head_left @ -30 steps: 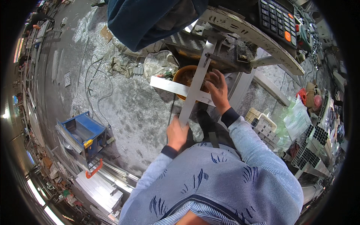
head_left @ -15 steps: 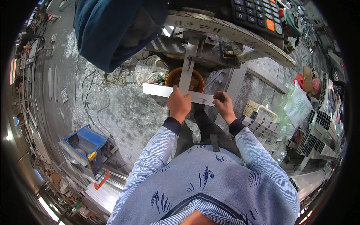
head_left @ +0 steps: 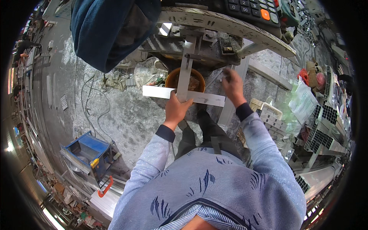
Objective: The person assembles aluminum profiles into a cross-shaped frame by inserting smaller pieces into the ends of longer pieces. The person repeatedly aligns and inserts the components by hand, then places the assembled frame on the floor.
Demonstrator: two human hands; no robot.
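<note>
My left hand is clamped on the joint where two flat metal strips cross, held in the air just below the front edge of the desk, over an orange bucket on the floor. My right hand is off the strips, fingers loosely curled, raised near the desk's leg. I judge the cross is lined up but not yet fixed. Count: two strips, one bucket, one calculator.

Metal cross-piece blocks the orange bucket (floor beside open).
</note>
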